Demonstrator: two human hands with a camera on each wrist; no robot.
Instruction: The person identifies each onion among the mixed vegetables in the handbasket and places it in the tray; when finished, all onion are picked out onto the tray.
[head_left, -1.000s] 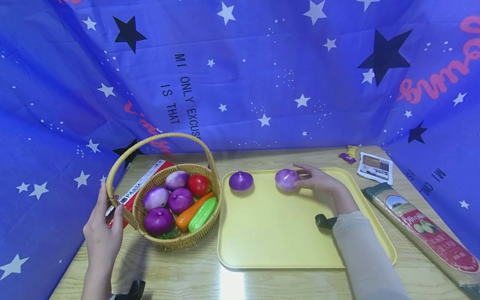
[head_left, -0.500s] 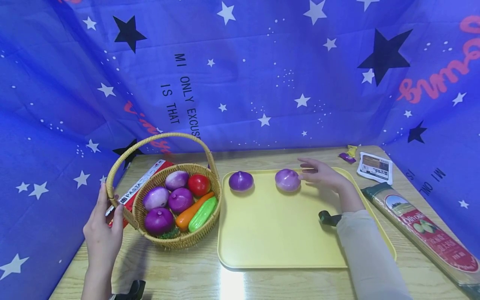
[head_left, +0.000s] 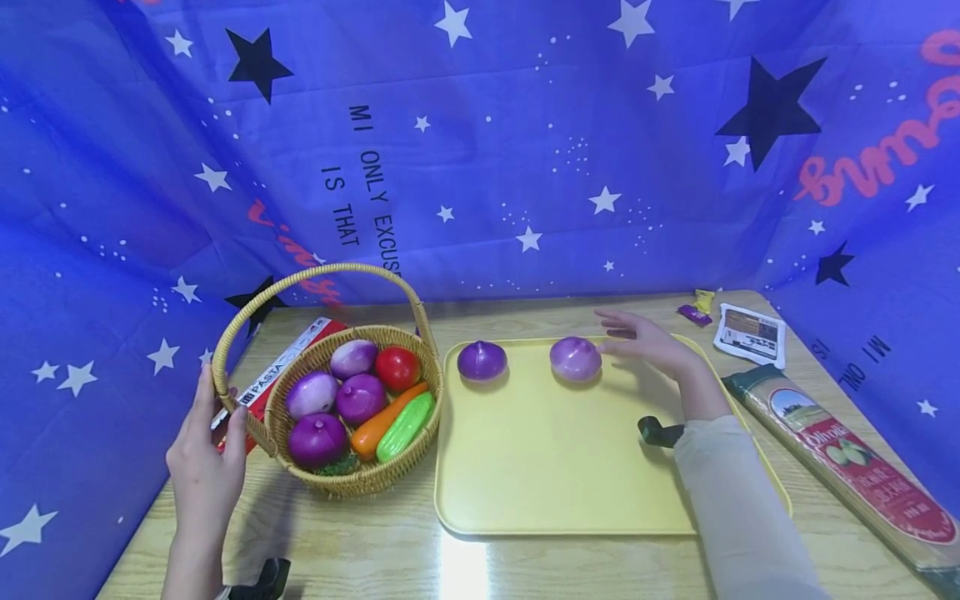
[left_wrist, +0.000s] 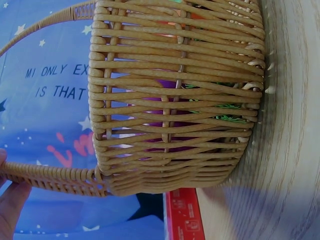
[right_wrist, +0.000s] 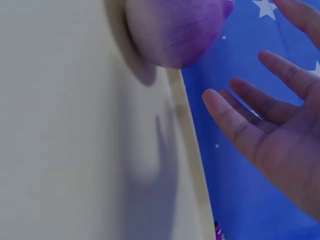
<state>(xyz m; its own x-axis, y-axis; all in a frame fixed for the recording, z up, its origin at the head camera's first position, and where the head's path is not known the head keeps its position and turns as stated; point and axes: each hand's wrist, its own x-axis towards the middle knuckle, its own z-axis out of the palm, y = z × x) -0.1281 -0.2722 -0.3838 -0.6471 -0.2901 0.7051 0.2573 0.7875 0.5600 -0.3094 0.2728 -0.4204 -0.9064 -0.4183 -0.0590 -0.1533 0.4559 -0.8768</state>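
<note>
The wicker basket is steadied at its rim by the left hand, fingers curled on the handle base. Farther back, the pale purple onion lies on the yellow tray, just beside the right hand, whose fingers are spread, nothing held.

right hand: bare, pale beige long sleeve, dark wrist strap | left hand: bare, dark wrist strap
</note>
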